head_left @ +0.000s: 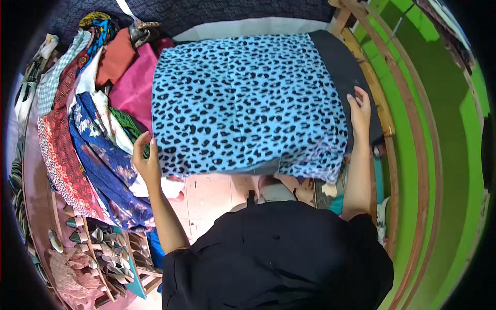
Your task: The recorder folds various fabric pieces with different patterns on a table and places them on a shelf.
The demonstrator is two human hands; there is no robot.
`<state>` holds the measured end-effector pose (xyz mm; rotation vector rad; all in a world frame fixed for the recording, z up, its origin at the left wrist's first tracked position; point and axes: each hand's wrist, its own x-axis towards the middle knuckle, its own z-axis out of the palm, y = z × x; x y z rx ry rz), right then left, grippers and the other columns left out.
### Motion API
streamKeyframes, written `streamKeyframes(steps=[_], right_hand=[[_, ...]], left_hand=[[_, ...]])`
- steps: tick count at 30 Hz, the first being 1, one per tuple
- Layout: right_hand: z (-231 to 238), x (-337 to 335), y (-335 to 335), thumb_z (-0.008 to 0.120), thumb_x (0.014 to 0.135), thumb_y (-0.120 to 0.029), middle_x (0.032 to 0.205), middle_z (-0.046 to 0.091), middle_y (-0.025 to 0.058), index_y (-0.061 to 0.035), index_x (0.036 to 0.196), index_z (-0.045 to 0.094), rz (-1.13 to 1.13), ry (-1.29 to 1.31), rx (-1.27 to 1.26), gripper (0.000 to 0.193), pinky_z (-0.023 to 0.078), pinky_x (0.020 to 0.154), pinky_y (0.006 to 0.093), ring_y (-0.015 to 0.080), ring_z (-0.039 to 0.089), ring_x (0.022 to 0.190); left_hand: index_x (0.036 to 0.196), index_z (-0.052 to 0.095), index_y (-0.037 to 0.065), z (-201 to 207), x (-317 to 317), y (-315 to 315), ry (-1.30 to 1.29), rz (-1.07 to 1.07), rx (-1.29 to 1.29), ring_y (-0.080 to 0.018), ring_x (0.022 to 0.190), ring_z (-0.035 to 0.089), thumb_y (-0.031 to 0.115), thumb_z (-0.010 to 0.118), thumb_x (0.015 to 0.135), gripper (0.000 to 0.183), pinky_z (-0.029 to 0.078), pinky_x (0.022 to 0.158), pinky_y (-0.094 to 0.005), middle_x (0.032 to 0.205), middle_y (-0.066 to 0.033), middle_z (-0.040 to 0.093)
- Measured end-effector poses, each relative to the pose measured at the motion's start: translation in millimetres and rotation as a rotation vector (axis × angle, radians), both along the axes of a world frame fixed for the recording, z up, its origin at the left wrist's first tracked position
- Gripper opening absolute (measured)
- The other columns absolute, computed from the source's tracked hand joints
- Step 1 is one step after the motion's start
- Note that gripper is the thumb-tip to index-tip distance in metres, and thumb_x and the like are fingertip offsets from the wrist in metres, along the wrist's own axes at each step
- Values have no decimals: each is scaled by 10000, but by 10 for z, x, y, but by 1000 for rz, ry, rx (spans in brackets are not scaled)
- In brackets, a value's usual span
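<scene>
Two bare hands flank a light-blue leopard-print cloth (243, 98), spread mostly flat over a dark grey surface (336, 59), its near right corner rumpled. The left hand (148, 161), half open with thumb and fingers apart, is at the cloth's near left edge; whether it grips the fabric I cannot tell. The right hand (360, 114), loosely curled, is just beside the right edge, with nothing visible in its grasp. To the left, a magenta cloth (135, 85) and a navy floral garment (101, 160) lie heaped. At near left, a slatted wooden rack (96, 257) holds several shoes (122, 259).
</scene>
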<state>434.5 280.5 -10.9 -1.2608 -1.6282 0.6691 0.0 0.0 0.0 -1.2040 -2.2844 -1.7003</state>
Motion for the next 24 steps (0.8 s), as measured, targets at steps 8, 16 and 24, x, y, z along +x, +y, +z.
streamKeyframes(steps=[8, 16, 24], right_hand=[[-1009, 504, -1112, 640, 805, -224, 1107, 499, 113, 16, 1198, 392, -64, 446, -467, 523, 352, 884, 264, 152, 469, 1017], [-855, 602, -1117, 656, 784, -299, 1067, 552, 83, 27, 1155, 478, 199, 201, -555, 525, 410, 811, 282, 155, 516, 954], [-494, 843, -1163, 558, 853, -305, 1006, 611, 77, 33, 1087, 551, 229, 550, -826, 411, 451, 759, 270, 145, 580, 876]], left_hand=[[1237, 383, -54, -895, -20, -507, -151, 70, -112, -262, 1086, 432, 221, 577, 840, 521, 313, 953, -348, 1195, -192, 426], [1158, 457, -46, -724, -66, -283, -255, 111, -187, -188, 876, 510, 260, 653, 779, 525, 417, 760, -288, 1001, -140, 537], [878, 560, 38, -922, 1472, 58, -339, -285, 68, -124, 723, 469, 149, 617, 800, 147, 403, 670, -255, 824, -15, 523]])
